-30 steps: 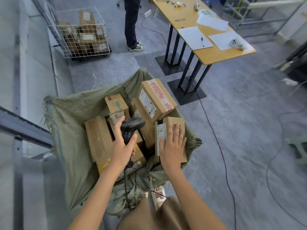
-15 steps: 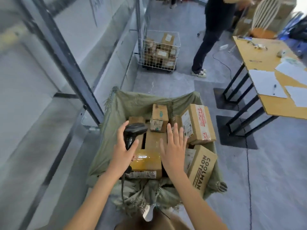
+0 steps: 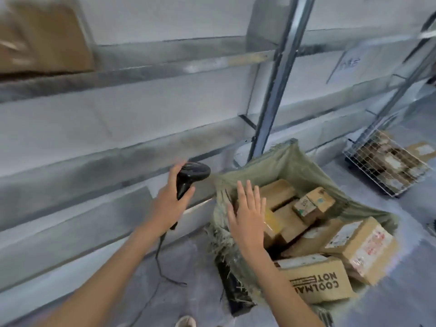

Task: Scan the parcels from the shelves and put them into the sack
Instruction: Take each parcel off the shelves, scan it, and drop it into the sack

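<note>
Beside the full sack point(image 3: 278, 161), gripping the scanner point(image 3: 188, 177) in the left hand point(image 3: 168, 208), holding the right hand point(image 3: 247, 220) flat and empty, probably needing another parcel point(image 3: 44, 38) from the shelf point(image 3: 141, 64) next.

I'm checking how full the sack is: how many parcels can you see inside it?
7 in the sack: one at the back, a small one, a yellow-taped one, red-printed, COOLMAN. Others may be buried.

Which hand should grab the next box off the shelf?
Probably the right hand. It is open and holds nothing, hovering over the green woven sack. The left hand grips the black handheld scanner, so it suits scanning the brown cardboard box on the grey metal shelf.
</note>
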`<act>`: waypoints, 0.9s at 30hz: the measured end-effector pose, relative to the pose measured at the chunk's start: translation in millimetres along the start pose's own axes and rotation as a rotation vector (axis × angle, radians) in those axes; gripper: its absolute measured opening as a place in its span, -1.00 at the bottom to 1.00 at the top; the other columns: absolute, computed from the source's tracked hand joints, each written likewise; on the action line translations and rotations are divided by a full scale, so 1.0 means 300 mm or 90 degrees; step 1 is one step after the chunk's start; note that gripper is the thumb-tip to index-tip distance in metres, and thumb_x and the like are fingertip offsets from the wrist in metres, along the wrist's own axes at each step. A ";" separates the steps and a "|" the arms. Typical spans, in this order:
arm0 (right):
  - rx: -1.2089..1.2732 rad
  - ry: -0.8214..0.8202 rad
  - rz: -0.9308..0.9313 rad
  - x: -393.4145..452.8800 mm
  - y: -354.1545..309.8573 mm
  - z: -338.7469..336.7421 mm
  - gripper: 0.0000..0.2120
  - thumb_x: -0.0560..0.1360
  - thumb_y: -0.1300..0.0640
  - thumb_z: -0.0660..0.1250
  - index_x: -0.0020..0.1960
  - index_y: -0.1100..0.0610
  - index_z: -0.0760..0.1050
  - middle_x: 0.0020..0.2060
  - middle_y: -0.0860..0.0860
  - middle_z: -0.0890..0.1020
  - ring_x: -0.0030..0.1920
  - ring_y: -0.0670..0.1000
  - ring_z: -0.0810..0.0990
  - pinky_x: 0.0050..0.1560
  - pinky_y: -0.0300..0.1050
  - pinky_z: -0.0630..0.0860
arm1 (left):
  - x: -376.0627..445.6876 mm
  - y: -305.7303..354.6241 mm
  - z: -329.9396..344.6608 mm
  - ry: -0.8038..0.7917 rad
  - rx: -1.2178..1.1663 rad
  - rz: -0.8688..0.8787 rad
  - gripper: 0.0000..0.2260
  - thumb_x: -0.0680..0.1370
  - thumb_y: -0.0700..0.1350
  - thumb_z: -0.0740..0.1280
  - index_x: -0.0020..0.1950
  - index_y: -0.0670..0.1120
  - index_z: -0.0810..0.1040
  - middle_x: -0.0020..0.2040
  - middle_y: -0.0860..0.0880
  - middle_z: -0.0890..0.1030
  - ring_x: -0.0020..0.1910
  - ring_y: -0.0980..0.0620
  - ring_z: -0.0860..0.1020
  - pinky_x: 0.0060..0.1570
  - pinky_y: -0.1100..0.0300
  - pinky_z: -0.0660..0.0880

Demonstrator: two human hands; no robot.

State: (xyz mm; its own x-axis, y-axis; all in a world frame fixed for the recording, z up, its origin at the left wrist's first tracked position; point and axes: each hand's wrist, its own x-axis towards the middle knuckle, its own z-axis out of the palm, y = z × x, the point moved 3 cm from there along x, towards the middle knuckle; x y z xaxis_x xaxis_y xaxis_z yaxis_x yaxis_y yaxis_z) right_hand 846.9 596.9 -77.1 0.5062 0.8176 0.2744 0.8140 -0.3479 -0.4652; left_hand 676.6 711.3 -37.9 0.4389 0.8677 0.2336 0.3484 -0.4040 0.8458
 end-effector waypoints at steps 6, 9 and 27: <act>0.041 -0.085 -0.229 -0.024 -0.445 0.110 -0.40 0.63 0.00 0.27 0.59 0.10 0.16 0.58 0.10 0.18 0.60 0.19 0.09 0.56 0.13 -0.09 | -0.207 -0.012 -0.426 0.152 0.070 -0.033 -0.35 0.66 -0.14 0.32 0.37 0.56 0.12 0.10 0.15 0.59 -0.29 0.36 0.56 -0.27 0.38 0.45; 0.069 -0.134 -0.330 -0.085 -0.664 0.177 -0.42 0.66 -0.02 0.20 0.61 0.09 0.13 0.60 0.09 0.15 0.61 0.16 0.01 0.58 0.09 -0.15 | -0.352 -0.030 -0.621 0.232 0.089 -0.045 -0.33 0.66 -0.16 0.31 0.36 0.58 0.11 0.12 0.32 0.53 -0.23 0.37 0.57 -0.25 0.47 0.46; 0.136 -0.361 -0.680 -0.909 -1.738 0.435 -0.43 0.69 -0.09 0.07 0.63 0.01 -0.01 0.63 0.05 0.02 0.62 0.13 -0.07 0.58 0.17 -0.12 | -1.464 -0.175 -1.519 0.647 0.181 -0.169 -0.39 0.67 -0.17 0.29 0.46 0.43 0.11 -0.15 0.11 0.63 -0.45 0.02 0.56 -0.43 0.20 0.55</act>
State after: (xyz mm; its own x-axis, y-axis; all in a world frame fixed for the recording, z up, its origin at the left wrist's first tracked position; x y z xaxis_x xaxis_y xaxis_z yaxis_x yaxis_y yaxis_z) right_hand 247.3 615.3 -19.3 -0.6250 0.7485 0.2216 0.6540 0.6571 -0.3748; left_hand 88.3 483.6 33.8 -0.5237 0.7180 0.4585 0.5673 -0.1075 0.8164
